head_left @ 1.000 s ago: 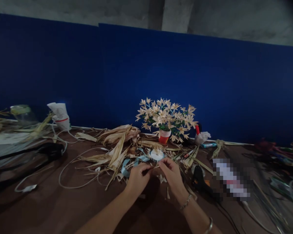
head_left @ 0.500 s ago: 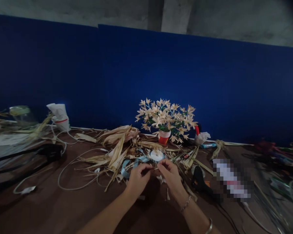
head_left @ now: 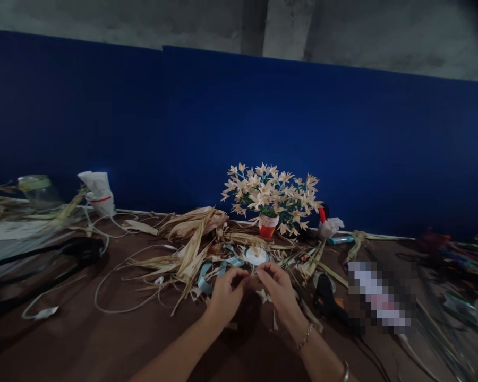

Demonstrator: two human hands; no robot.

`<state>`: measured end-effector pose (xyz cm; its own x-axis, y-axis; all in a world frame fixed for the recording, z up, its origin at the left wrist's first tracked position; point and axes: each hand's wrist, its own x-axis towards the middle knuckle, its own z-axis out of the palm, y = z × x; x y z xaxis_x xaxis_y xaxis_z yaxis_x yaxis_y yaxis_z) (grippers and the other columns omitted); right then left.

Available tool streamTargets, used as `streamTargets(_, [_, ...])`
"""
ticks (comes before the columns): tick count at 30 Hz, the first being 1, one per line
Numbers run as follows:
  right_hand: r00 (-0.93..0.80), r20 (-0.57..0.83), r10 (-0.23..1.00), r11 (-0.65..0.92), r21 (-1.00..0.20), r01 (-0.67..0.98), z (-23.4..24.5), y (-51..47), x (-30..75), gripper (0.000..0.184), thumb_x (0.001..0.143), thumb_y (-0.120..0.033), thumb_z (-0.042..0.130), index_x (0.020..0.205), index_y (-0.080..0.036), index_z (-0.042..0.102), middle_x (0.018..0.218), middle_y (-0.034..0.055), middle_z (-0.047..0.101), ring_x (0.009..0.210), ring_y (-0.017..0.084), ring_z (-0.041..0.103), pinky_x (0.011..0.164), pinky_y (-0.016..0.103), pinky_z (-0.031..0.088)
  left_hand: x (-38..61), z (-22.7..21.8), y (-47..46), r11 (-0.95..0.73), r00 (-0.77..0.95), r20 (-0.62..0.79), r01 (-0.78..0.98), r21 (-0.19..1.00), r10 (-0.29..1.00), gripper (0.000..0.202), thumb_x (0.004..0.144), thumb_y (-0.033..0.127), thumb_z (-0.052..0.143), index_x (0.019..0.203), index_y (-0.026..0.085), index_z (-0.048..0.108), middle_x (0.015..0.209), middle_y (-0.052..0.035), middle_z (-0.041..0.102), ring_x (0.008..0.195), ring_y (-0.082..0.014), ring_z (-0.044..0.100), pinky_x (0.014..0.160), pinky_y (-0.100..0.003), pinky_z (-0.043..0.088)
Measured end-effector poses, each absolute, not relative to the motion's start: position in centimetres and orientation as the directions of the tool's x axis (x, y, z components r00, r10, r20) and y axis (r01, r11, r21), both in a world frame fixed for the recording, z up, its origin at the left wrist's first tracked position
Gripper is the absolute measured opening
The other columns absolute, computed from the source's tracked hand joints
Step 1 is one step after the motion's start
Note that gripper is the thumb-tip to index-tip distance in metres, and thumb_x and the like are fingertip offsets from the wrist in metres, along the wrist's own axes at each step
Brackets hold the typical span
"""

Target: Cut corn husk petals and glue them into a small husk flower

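Observation:
My left hand (head_left: 228,294) and my right hand (head_left: 279,292) face each other low over the table, thumbs and forefingers pinched. Their fingertips are close together; whatever small thing they pinch is too tiny and dim to name. Just beyond them lies a round white piece with a blue rim (head_left: 256,257), with pale petal-like bits on it. A light blue ribbon (head_left: 204,284) curls left of it among dried husks (head_left: 193,228). Behind stands a red and white paper cup (head_left: 268,228) holding a spray of cream husk-like flowers (head_left: 265,188). Small pale scraps (head_left: 263,295) lie beneath my hands.
A black glue gun (head_left: 327,300) with a cable lies to the right, beside a blurred-out patch (head_left: 380,297). White cables (head_left: 103,305), a black strap-like item (head_left: 79,249) and a glass jar (head_left: 37,191) are on the left. A blue partition (head_left: 183,132) rises behind the table.
My hands stay in nearly the same place, fingers shifting slightly. A thin pale strip that showed between the fingertips is harder to see now. The view has tilted up a little.

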<state>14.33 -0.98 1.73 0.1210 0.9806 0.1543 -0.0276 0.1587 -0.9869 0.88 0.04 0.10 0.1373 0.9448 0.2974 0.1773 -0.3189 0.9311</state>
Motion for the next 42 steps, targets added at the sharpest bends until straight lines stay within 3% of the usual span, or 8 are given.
streamTargets(7, [0.093, 0.135, 0.986, 0.143, -0.987, -0.077, 1.9, -1.1, 14.2, 0.023, 0.063, -0.037, 0.066, 0.066, -0.016, 0.058, 0.060, -0.0006, 0.054, 0.056, 0.012, 0.047, 0.053, 0.022, 0.038, 0.9, 0.1, 0.2, -0.316, 0.137, 0.297, 0.147, 0.937, 0.945, 0.013, 0.072, 0.024, 0.053, 0.071, 0.015, 0.062, 0.070, -0.0033, 0.065, 0.068, -0.0158, 0.058, 0.064, -0.025, 0.046])
streamTargets(15, [0.131, 0.058, 0.990, 0.078, -0.986, -0.146, 1.5, -1.0, 14.6, 0.026, 0.062, -0.040, 0.066, 0.065, -0.016, 0.056, 0.058, -0.0010, 0.054, 0.053, 0.012, 0.048, 0.049, 0.022, 0.039, 0.8, 0.1, 0.2, -0.277, 0.173, 0.260, 0.081, 0.958, 0.950, 0.022, 0.070, 0.024, 0.057, 0.088, 0.014, 0.065, 0.086, -0.0071, 0.069, 0.079, -0.0190, 0.062, 0.074, -0.030, 0.049])
streamTargets(19, [0.191, 0.029, 0.981, 0.067, -0.979, -0.194, 1.7, -1.0, 14.9, 0.028, 0.059, -0.040, 0.068, 0.064, -0.016, 0.055, 0.055, -0.0029, 0.051, 0.050, 0.010, 0.046, 0.048, 0.021, 0.038, 0.7, 0.2, 0.1, -0.331, 0.155, 0.310, 0.142, 0.933, 0.938, 0.022, 0.071, 0.021, 0.056, 0.091, 0.015, 0.064, 0.086, -0.0064, 0.069, 0.078, -0.0182, 0.062, 0.073, -0.029, 0.049])
streamTargets(24, [0.198, 0.041, 0.979, 0.076, -0.982, -0.171, 1.7, -0.8, 14.9, 0.026, 0.060, -0.038, 0.068, 0.062, -0.016, 0.056, 0.054, -0.0035, 0.050, 0.050, 0.010, 0.043, 0.048, 0.021, 0.036, 0.4, 0.1, 0.1, -0.503, 0.132, 0.492, 0.379, 0.777, 0.860, 0.016, 0.072, 0.016, 0.053, 0.083, 0.019, 0.064, 0.082, -0.0046, 0.066, 0.077, -0.0172, 0.060, 0.071, -0.028, 0.046])
streamTargets(29, [0.176, 0.055, 0.983, 0.073, -0.993, -0.095, 1.9, -1.0, 14.7, 0.027, 0.060, -0.040, 0.067, 0.058, -0.016, 0.055, 0.048, -0.0050, 0.045, 0.045, 0.008, 0.036, 0.044, 0.020, 0.030, 0.1, 0.6, -0.2, -0.569, 0.190, 0.590, 0.597, 0.565, 0.785, 0.010, 0.073, 0.017, 0.055, 0.075, 0.021, 0.064, 0.079, -0.0035, 0.066, 0.078, -0.0195, 0.057, 0.075, -0.034, 0.039])
streamTargets(42, [0.185, 0.124, 0.975, 0.124, -0.992, 0.012, 1.7, -1.0, 14.6, 0.023, 0.063, -0.037, 0.064, 0.062, -0.015, 0.057, 0.056, -0.0018, 0.052, 0.053, 0.011, 0.045, 0.049, 0.022, 0.036, 0.2, 1.6, -1.2, -0.580, 0.259, 0.660, 0.746, 0.326, 0.705, 0.011, 0.073, 0.018, 0.058, 0.081, 0.023, 0.063, 0.081, -0.0025, 0.066, 0.082, -0.0204, 0.054, 0.078, -0.036, 0.030])
